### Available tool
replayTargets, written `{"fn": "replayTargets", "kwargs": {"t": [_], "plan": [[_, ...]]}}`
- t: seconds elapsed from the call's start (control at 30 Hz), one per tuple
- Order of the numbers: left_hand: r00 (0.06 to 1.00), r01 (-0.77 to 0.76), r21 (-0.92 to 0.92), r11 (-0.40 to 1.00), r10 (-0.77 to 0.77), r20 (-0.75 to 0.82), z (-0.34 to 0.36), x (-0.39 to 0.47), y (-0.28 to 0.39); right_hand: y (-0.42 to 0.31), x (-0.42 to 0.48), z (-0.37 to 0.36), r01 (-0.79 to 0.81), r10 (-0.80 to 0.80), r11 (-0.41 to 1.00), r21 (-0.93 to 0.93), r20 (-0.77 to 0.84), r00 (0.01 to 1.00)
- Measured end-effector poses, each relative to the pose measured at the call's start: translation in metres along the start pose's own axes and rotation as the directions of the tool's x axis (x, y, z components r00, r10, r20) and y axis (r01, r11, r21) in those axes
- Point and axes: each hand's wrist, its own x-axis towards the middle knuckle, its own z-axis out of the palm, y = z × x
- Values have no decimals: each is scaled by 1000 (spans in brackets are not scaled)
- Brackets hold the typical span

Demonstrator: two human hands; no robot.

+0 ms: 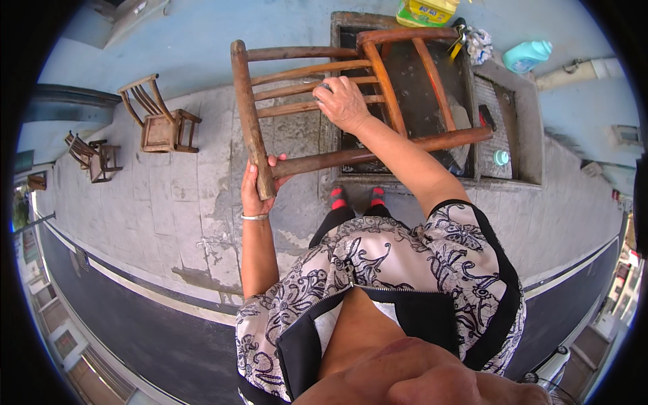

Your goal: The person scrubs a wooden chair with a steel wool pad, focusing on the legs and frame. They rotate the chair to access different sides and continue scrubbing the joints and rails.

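A wooden chair (319,162) lies tilted over the stone basin (405,177), its slatted back sticking out to the left. My left hand (260,185) grips the corner where the thick top rail meets a side post. My right hand (344,101) is on the middle slats, its fingers closed round a small dark scouring pad (324,88), mostly hidden by them. The redder end of the chair rests across the basin, which holds dark water. The seat cannot be made out.
Two more wooden chairs (159,132) (93,157) stand on the paving at left. Behind the basin are a yellow jug (425,12), a brass tap (457,46), a crumpled cloth (478,45) and a turquoise bottle (526,56). A turquoise cap (500,157) and a dark brush (487,117) lie on the ribbed ledge.
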Motion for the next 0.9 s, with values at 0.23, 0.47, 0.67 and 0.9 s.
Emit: {"fn": "replayTargets", "kwargs": {"t": [0.23,0.47,0.67,0.9], "plan": [[999,-13,4,1000,13,31,1,4,-2,95,-30,-59,-415,416,908,54,-12,909],[997,76,80,994,-79,27,8,7,13,123,-40,-31,-283,279,959,-29,-89,956],[992,125,223,967,-116,-55,6,5,23,159,48,14,-91,127,967,-238,143,981],[991,123,192,974,-108,-85,9,4,21,180,72,50,-332,301,903,-271,-149,942]]}}
